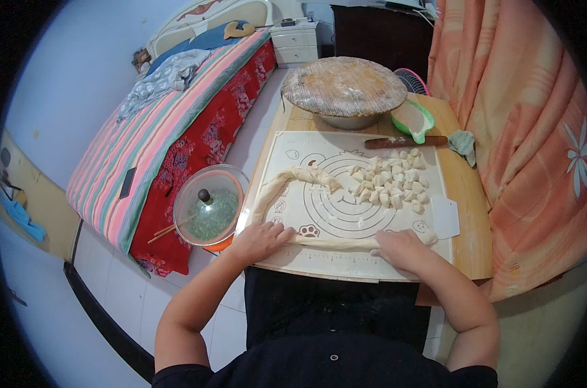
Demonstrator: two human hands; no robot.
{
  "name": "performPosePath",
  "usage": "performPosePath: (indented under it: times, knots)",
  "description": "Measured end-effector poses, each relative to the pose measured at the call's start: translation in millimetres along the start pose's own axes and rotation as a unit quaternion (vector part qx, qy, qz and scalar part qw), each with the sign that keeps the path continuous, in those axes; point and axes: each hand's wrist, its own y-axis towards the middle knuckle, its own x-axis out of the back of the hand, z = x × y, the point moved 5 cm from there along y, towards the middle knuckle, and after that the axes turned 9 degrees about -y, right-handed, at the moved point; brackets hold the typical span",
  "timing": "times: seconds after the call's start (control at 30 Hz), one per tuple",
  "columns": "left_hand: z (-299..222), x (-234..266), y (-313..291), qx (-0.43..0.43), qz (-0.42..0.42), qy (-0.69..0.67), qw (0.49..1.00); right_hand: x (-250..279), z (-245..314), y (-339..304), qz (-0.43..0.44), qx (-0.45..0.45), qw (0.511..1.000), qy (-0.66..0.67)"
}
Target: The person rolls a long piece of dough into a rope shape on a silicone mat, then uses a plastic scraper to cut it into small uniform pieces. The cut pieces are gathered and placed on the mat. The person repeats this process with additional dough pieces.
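Head view: the dough rope (332, 243) on the mat (345, 264) passes beneath the left hand (262, 240), at its bend, and right hand (402, 249), near its end; hands well apart, grip impossible to tell.

Head-worn fisheye view: looks steeply down and forward, close above tabletop (473, 240).

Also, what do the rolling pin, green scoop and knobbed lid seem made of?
Rolling pin: probably wood, dull, judging by its patchy brown surface.
Green scoop: likely plastic, smooth, from its even bright colour.
Knobbed lid: clear and glossy, since it can be seen through; glass or plastic, unclear which.
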Motion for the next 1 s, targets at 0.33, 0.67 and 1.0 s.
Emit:
performPosePath:
  times: [0.33,0.67,1.0]
  knots:
    - [6,-2,-4,0.053,0.041,0.010,0.998,11,4,-11,-0.027,0.000,1.000,0.002]
    - [-115,20,121,-0.069,-0.148,-0.372,0.914,10,-56,-39,-0.010,-0.078,0.972,0.220]
    - [-115,6,183,0.124,-0.206,-0.688,0.685,14,-114,-30,-0.226,-0.057,0.578,0.782]
